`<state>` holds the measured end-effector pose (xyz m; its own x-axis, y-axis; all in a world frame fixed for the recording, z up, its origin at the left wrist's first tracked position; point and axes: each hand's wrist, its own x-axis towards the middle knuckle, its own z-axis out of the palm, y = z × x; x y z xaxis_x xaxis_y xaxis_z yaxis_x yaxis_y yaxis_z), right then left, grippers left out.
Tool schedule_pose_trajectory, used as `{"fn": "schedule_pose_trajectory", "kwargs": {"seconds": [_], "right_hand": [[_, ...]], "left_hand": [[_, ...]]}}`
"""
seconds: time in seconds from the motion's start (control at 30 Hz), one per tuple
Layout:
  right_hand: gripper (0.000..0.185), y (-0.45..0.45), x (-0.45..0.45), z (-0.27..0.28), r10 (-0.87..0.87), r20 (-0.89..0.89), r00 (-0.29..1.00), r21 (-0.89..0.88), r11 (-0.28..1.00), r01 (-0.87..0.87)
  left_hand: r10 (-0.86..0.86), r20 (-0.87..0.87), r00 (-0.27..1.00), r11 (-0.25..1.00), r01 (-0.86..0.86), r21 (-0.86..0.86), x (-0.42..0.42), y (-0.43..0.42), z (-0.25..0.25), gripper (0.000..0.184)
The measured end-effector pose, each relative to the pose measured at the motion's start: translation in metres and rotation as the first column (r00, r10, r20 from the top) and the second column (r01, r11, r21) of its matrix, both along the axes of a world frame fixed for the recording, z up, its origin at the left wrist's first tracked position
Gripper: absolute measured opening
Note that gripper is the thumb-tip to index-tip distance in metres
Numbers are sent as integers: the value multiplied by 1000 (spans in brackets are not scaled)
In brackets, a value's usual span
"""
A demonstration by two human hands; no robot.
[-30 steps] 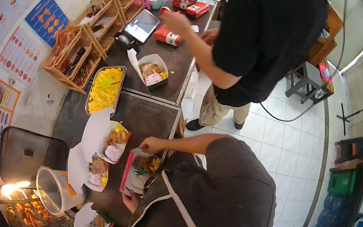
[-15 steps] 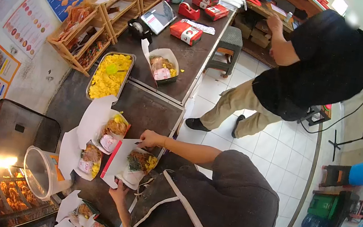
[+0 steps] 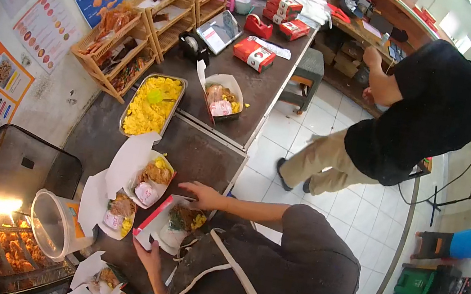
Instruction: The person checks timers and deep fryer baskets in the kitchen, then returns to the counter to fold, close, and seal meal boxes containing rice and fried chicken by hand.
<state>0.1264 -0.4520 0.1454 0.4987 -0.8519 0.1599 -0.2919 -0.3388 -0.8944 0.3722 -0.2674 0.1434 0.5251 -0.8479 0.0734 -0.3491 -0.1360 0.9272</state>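
Note:
A white paper meal box (image 3: 172, 240) with a red edge stands in front of me, its lid partly raised over fried chicken, greens and yellow rice. My right hand (image 3: 201, 196) holds the lid's far side, fingers stretched along it. At the near corner, my left hand (image 3: 149, 259) grips the lid's edge. Just beyond are two more open meal boxes, one with chicken and a wrapped packet (image 3: 152, 181), the other (image 3: 120, 213) filled much the same. Several further filled boxes (image 3: 103, 287) lie at the bottom.
A metal tray of yellow rice (image 3: 153, 108) and another open box (image 3: 222, 99) sit farther along the counter. Wooden racks (image 3: 118, 54) line the wall. A clear tub (image 3: 54, 225) stands beside the lit chicken warmer (image 3: 8, 255). A co-worker (image 3: 424, 111) stands across the aisle.
The box's lid has tilted up and inward, with both hands on it. My right hand's fingers have stretched out. The view has shifted slightly, and the co-worker's arms and feet have moved.

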Motion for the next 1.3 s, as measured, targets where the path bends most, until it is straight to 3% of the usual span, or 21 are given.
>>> {"fn": "schedule_pose_trajectory", "kwargs": {"seconds": [0.07,0.13,0.17,0.27,0.3,0.33,0.4,0.5,0.53,0.57,0.67,0.87,0.9,0.93,0.97,1.03,1.07,1.13,1.17,1.23,1.3], "right_hand": [[31,-12,-1,15,135,-20,991,49,990,-134],[47,-27,-2,0,478,-88,874,17,878,-479],[56,-30,-9,2,538,-260,802,-45,823,-567],[63,0,-27,-5,461,-480,746,-17,846,-533],[77,12,-29,-22,549,-253,797,67,831,-552],[93,25,-30,-40,601,-12,799,147,792,-593],[96,33,-27,-38,604,117,789,246,752,-612],[97,29,-19,-38,546,121,829,101,824,-557],[96,27,-15,-38,549,-30,835,113,832,-543],[94,25,-10,-38,540,-178,822,122,841,-526],[91,22,1,-37,557,-198,806,174,830,-530],[84,5,-9,-62,614,-20,789,-23,789,-615],[83,-3,-9,-64,693,104,714,145,699,-700],[82,-8,-8,-66,733,244,635,295,567,-769],[82,-12,-8,-61,735,240,634,294,568,-769],[80,-16,-10,-45,585,504,635,655,221,-723],[80,-11,-7,-37,585,505,635,657,217,-722],[76,3,-1,-21,681,107,725,533,576,-620],[76,8,1,-24,682,115,722,542,567,-621],[59,21,12,-40,495,-48,868,28,869,-494],[64,22,15,-25,507,-19,862,113,857,-502]], "left_hand": [[-46,-176,983,999,47,-2,-1,3,10,51],[-236,115,965,969,243,-48,15,10,-9,47],[-213,217,953,971,231,-61,1,16,1,42],[-352,415,839,921,391,-9,-6,46,-19,52],[-355,420,835,916,401,-23,-8,50,-31,52],[-424,-85,902,906,421,-55,-10,51,-47,58],[-425,-557,713,888,449,-103,-3,48,-78,66],[-204,-600,774,920,361,154,4,32,-98,82],[-131,-624,770,916,334,220,5,25,-102,86],[-216,-406,888,951,286,119,10,30,-115,89],[-286,48,957,943,273,190,-7,17,-57,92],[-405,56,912,912,408,-37,12,20,-72,100],[-381,262,886,914,404,-34,15,19,-78,103],[-378,262,888,915,402,-44,18,19,-85,103],[-379,296,877,917,398,-4,21,23,-86,104],[-384,327,863,918,393,41,24,24,-85,104],[-395,309,865,916,396,62,27,21,-85,104],[-405,284,869,914,396,91,17,20,-71,103],[-356,296,886,935,335,120,6,21,-52,103],[-255,312,915,967,239,89,9,34,-71,98],[-161,166,973,985,150,82,0,35,-60,88]]}}
